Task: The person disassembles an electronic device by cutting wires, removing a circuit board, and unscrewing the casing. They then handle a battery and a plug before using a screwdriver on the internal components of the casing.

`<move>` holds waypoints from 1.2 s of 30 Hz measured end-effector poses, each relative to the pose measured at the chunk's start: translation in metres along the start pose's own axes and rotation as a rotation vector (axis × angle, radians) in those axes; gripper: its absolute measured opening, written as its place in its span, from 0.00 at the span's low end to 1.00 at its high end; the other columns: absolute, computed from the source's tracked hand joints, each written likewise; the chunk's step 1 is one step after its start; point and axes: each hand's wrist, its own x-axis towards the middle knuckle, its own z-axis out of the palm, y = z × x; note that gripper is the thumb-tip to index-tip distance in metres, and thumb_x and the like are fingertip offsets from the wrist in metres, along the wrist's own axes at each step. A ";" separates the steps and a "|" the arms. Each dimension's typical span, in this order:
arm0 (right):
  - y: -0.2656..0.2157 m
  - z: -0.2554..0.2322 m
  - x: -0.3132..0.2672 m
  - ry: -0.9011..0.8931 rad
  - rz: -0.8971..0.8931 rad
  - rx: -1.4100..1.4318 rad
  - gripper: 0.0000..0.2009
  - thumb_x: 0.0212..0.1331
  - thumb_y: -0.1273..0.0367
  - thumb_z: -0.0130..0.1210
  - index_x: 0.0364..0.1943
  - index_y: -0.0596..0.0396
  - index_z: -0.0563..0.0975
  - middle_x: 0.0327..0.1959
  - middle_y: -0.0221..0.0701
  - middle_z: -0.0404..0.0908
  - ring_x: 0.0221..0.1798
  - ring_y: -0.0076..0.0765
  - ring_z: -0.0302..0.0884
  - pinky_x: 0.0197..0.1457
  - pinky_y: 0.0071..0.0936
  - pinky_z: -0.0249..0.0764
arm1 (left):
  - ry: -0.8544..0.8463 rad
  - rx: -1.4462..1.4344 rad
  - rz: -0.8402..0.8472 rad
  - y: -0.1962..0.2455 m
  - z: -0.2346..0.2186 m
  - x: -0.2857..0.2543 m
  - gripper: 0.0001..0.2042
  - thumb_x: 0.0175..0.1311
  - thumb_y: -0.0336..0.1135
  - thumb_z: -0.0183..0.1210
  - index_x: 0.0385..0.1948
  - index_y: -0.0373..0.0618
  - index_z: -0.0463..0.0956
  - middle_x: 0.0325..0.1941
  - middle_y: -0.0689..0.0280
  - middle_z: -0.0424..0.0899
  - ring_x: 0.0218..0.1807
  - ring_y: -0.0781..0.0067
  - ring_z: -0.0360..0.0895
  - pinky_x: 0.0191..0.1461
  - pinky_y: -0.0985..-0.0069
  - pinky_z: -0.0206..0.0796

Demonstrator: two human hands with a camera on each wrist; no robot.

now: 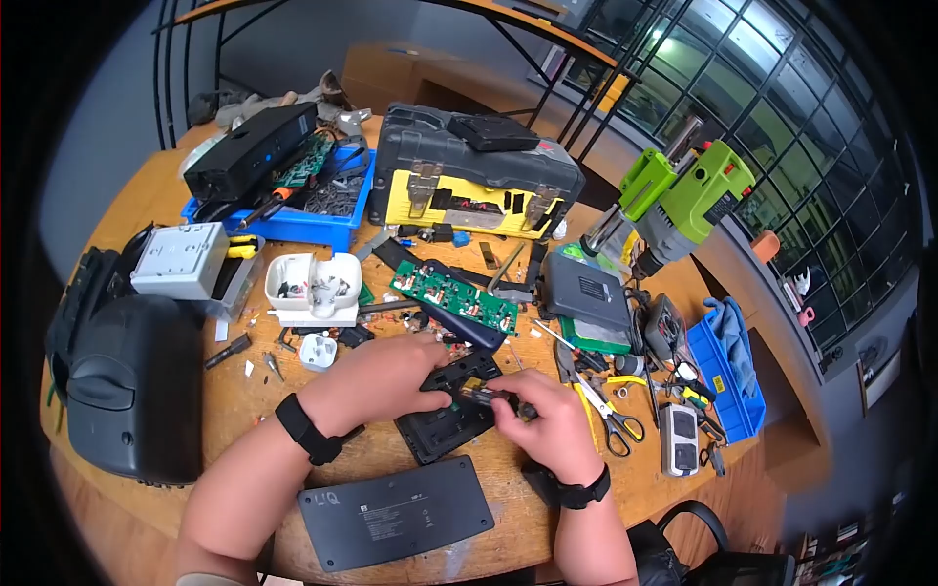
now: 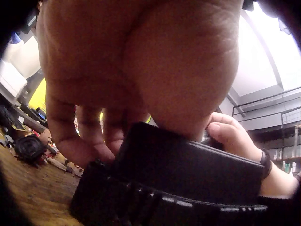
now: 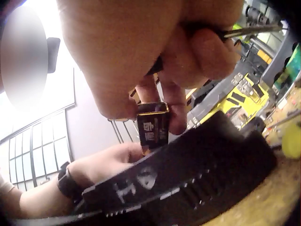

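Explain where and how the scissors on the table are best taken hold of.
The looped handles of the scissors look like the best grip, taken from the person's near side and slightly above. The loops lie flat and point towards the person, offering openings for thumb and fingers, while the blades point away, among other tools that crowd them.
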 end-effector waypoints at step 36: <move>0.074 -0.018 -0.003 0.232 0.262 -0.148 0.06 0.65 0.72 0.58 0.43 0.56 0.81 0.43 0.43 0.83 0.46 0.58 0.82 0.50 0.48 0.79 | 0.219 0.091 -0.087 0.063 -0.057 -0.049 0.12 0.68 0.39 0.66 0.33 0.39 0.82 0.27 0.56 0.84 0.30 0.53 0.82 0.35 0.63 0.71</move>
